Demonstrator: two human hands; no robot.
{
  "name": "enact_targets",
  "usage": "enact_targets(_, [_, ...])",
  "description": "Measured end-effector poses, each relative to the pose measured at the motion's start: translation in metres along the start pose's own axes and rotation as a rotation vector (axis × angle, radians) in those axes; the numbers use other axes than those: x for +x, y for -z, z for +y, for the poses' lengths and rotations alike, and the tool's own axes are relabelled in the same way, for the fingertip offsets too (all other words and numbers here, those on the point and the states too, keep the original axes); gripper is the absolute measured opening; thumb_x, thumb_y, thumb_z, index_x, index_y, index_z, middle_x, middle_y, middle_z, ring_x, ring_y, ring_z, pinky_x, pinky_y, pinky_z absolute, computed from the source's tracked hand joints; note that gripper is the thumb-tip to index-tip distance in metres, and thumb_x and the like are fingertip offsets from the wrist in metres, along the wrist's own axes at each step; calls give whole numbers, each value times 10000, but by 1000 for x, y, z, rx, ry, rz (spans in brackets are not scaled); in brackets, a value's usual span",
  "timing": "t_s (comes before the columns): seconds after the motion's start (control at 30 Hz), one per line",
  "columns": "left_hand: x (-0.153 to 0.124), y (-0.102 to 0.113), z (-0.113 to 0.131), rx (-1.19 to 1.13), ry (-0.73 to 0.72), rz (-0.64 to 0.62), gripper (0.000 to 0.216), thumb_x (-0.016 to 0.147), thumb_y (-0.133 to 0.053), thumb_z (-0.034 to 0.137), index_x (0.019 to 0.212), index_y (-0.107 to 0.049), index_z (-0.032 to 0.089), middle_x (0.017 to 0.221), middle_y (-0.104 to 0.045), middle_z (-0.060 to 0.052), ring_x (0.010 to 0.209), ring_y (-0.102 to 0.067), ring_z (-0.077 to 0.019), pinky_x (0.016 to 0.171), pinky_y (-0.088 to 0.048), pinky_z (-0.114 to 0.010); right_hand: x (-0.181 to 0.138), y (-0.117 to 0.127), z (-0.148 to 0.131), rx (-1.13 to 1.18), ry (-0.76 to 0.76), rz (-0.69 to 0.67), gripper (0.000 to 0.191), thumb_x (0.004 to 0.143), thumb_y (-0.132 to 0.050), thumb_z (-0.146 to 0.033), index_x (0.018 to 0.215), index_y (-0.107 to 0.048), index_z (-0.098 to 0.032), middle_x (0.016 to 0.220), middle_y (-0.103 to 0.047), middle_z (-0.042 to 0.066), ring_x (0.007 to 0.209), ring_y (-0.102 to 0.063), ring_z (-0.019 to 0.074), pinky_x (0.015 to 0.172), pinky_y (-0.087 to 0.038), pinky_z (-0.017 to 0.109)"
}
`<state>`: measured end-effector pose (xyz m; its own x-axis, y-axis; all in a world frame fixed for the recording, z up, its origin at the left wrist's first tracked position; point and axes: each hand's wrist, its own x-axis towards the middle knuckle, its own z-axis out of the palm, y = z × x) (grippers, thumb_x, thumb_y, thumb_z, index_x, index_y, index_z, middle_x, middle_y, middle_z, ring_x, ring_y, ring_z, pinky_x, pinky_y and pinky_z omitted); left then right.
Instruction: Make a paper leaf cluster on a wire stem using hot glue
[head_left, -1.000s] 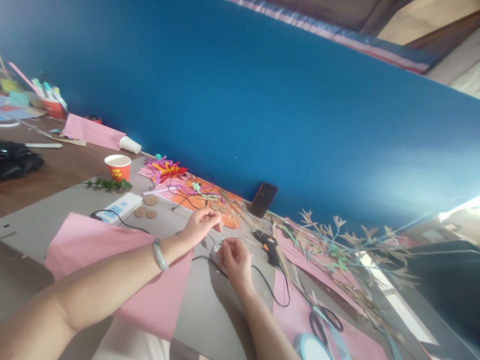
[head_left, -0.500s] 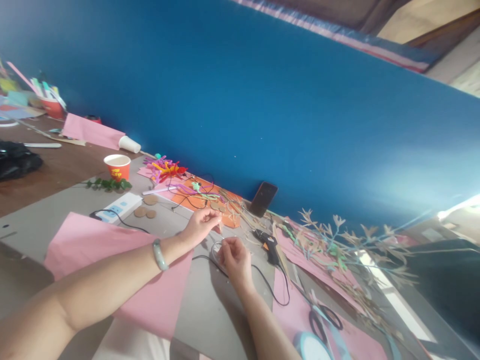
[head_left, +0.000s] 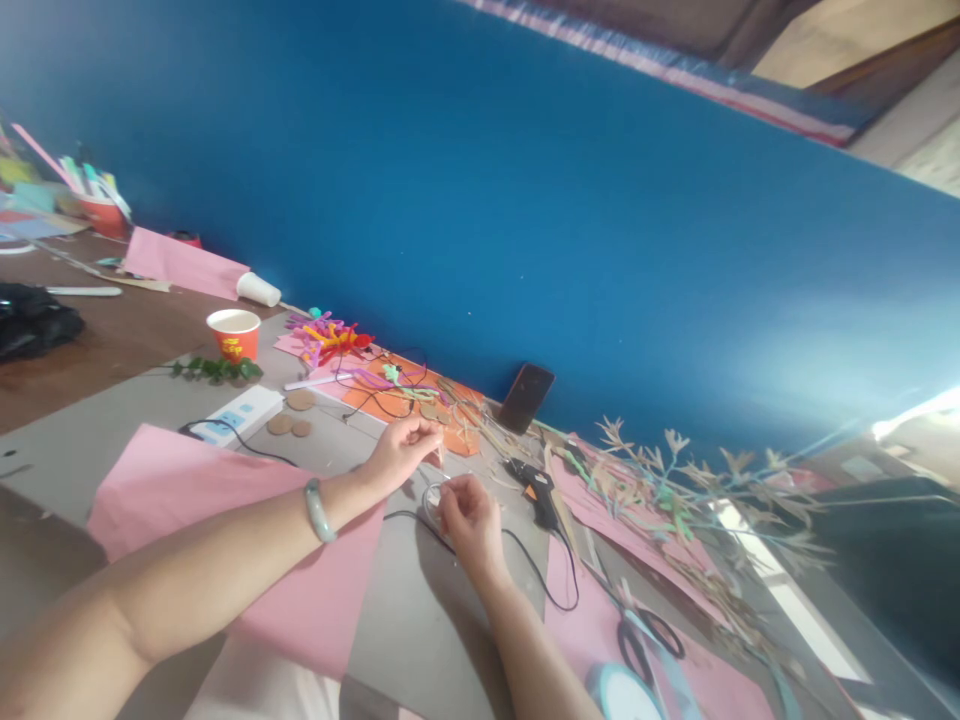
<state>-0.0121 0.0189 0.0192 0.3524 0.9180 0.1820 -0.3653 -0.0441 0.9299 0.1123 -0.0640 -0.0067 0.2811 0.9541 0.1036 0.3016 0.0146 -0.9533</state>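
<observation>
My left hand, with a pale green bangle at the wrist, is closed in a pinch above the grey table mat. Just below it and to the right, my right hand is also pinched shut. A thin pale strand, too small to name, shows between the fingertips of both hands. Beside the right fingers is a thin whitish loop, perhaps wire or thread; the fingers partly hide it. Under my left forearm lies a pink sheet. A black glue gun rests to the right of my hands.
Behind the hands lie an orange sheet, colourful pipe cleaners and round wooden slices. A power strip and red paper cup stand left. A phone leans on the blue wall. Scissors and ribbon lie right.
Both hands stay almost in place. The fingers of my right hand have shifted very slightly; nothing else on the table has visibly moved.
</observation>
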Motion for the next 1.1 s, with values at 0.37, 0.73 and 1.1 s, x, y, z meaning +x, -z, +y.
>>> enact_targets(0.37, [-1, 1, 0, 76, 0, -38, 139, 772, -630, 269, 723, -616, 140, 632, -655, -19, 608, -631, -142, 654, -533, -275, 4, 1, 12, -67, 60, 28, 186, 787, -570, -368, 706, -552, -201, 444, -539, -55, 346, -433, 88, 368, -328, 196])
enact_targets(0.73, [0, 4, -3, 180, -6, -98, 138, 771, -627, 252, 694, -634, 139, 635, -664, -29, 631, -648, -154, 679, -515, -268, 5, 3, 15, -47, 67, 45, 195, 801, -585, -379, 735, -575, -196, 466, -539, -58, 361, -437, 84, 367, -326, 191])
enact_targets(1.1, [-2, 2, -3, 173, 55, -110, 137, 739, -649, 260, 668, -651, 143, 639, -662, -14, 649, -664, -161, 672, -514, -258, 7, 1, 18, 16, 58, 93, 306, 793, -609, -490, 747, -597, -187, 444, -509, -55, 363, -433, 90, 338, -299, 190])
